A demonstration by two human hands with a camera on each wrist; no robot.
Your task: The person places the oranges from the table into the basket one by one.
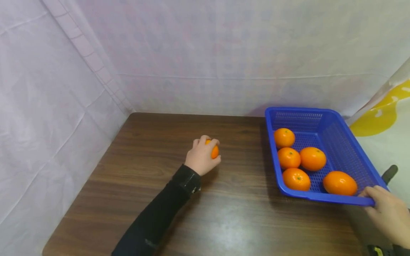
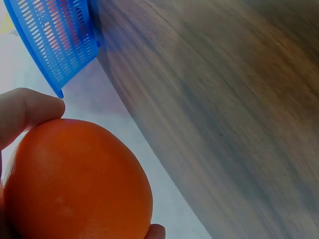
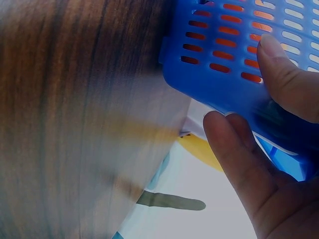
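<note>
My left hand (image 1: 201, 156) holds an orange (image 1: 215, 152) over the middle of the wooden table, with fingers spread around the fruit. In the left wrist view the same orange (image 2: 79, 179) fills the lower left, with a fingertip at its top and another at its lower right. At the right stands a blue plastic basket (image 1: 349, 149) with slotted walls. Several oranges (image 1: 313, 159) lie in it, mostly along its left side. My right hand (image 1: 385, 209) grips the basket's near right corner; in the right wrist view the thumb (image 3: 289, 79) lies against the slotted wall.
The brown wooden table (image 1: 153, 153) runs up to a white sheet (image 1: 198, 71) behind it, and another sheet (image 1: 48, 117) hangs on the left. Beyond the basket's right side are a yellow-patterned cloth (image 1: 374, 122) and a dark handle-like piece (image 1: 389, 173).
</note>
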